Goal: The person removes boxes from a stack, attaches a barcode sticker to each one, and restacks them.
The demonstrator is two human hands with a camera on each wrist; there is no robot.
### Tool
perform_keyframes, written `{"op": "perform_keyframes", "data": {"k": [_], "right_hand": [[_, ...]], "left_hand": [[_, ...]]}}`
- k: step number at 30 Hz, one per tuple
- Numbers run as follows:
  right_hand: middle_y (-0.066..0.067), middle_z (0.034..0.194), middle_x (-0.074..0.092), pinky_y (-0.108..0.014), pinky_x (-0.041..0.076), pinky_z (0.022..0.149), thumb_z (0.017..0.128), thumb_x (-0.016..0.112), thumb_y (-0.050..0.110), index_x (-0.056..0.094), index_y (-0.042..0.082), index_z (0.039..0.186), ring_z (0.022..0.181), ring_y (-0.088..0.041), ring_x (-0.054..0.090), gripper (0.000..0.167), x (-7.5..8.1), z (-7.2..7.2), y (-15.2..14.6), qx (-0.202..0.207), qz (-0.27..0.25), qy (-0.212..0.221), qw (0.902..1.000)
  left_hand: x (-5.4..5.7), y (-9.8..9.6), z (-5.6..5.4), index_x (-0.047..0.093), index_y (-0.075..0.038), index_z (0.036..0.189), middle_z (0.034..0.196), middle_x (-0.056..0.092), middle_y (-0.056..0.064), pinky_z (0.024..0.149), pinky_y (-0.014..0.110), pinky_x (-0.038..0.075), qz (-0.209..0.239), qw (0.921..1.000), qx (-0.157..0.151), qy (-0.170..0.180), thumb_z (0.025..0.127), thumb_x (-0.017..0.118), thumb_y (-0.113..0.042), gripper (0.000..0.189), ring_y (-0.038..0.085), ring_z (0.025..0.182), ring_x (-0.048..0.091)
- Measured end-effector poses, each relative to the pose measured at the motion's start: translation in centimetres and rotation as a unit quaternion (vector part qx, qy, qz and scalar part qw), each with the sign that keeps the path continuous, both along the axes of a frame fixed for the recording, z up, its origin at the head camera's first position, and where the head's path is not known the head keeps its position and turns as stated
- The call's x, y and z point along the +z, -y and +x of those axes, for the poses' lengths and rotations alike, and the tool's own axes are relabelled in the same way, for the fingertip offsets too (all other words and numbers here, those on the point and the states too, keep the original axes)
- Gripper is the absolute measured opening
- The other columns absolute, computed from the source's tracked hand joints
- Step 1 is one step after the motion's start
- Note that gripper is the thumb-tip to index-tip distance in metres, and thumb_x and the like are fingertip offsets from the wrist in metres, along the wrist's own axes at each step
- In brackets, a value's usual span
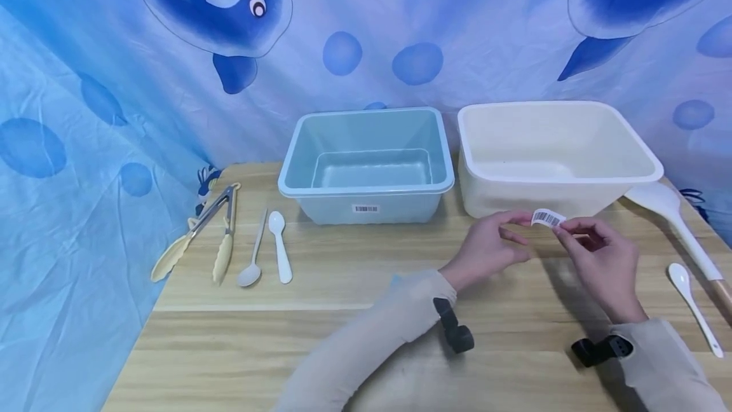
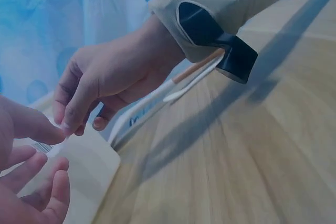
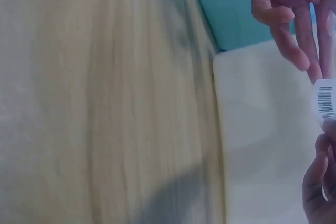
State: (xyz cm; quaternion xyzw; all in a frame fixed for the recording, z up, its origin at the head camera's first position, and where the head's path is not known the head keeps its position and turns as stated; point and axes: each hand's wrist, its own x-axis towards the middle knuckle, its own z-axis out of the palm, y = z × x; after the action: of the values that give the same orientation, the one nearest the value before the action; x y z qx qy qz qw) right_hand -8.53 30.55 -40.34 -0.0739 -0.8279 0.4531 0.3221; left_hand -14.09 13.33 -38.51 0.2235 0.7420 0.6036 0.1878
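A small white barcode label, slightly curved, is held up in front of the white bin. My right hand pinches its right end between thumb and fingertips. From the left, my left hand reaches in with extended fingers, its uppermost fingertip at the label's left end and its other fingers spread apart below. In the right wrist view the printed side of the label shows between both hands. The left wrist view has the fingertips of both hands close together, partly covering the label.
A light blue bin with its own barcode label stands left of the white one. Tongs, a long-handled spoon and a white spoon lie at left. At right lie a large white ladle and a small white spoon.
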Motion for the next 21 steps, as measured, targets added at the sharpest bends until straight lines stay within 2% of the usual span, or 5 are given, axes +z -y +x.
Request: {"op": "perform_keyframes", "data": {"k": [4,10,12,17,21], "right_hand": [[0.030,0.077,0.059,0.000,0.046,0.061,0.080,0.073,-0.005,0.066,-0.007,0.087,0.067,0.017,0.058,0.010,-0.2,-0.7,-0.7,-0.019,-0.006,0.014,0.9997],[0.029,0.078,0.059,0.000,0.047,0.064,0.080,0.073,-0.005,0.067,-0.007,0.088,0.071,0.016,0.058,0.010,-0.4,-1.6,-1.2,-0.013,-0.002,0.013,0.9998],[0.028,0.078,0.060,0.000,0.047,0.064,0.080,0.074,-0.005,0.068,-0.004,0.086,0.071,0.016,0.058,0.009,-0.4,-1.9,-1.2,-0.016,-0.003,0.015,0.9998],[0.019,0.079,0.064,-0.001,0.047,0.063,0.080,0.074,-0.003,0.069,0.009,0.082,0.070,0.014,0.059,0.013,-0.4,-2.5,-1.1,-0.023,-0.018,0.032,0.9991],[0.010,0.082,0.067,-0.001,0.047,0.063,0.081,0.074,-0.001,0.069,0.007,0.083,0.072,0.015,0.057,0.010,-0.5,-2.8,-0.7,-0.032,-0.007,0.045,0.9985]], "left_hand": [[-0.5,-1.0,-0.6,0.061,-0.021,0.128,0.120,0.065,-0.013,0.044,0.021,0.049,0.002,1.0000,0.006,0.003,0.074,0.074,0.007,0.062,-0.004,0.082,0.064],[-0.7,-1.6,-1.0,0.061,-0.021,0.129,0.123,0.064,-0.011,0.051,0.018,0.051,0.001,0.9998,0.017,-0.004,0.074,0.074,0.008,0.063,-0.005,0.079,0.063],[-0.8,-1.7,-1.2,0.060,-0.021,0.130,0.124,0.063,-0.011,0.052,0.018,0.052,-0.001,0.9998,0.018,-0.007,0.074,0.074,0.007,0.064,-0.004,0.080,0.064],[-1.0,-2.1,-1.2,0.059,-0.021,0.131,0.126,0.062,-0.011,0.056,0.016,0.053,0.000,0.9996,0.029,0.001,0.072,0.073,0.009,0.067,-0.001,0.084,0.066],[-1.3,-2.5,-1.0,0.059,-0.022,0.131,0.124,0.061,-0.014,0.058,0.016,0.053,0.000,0.9990,0.045,0.009,0.071,0.073,0.010,0.070,-0.002,0.083,0.065]]}}
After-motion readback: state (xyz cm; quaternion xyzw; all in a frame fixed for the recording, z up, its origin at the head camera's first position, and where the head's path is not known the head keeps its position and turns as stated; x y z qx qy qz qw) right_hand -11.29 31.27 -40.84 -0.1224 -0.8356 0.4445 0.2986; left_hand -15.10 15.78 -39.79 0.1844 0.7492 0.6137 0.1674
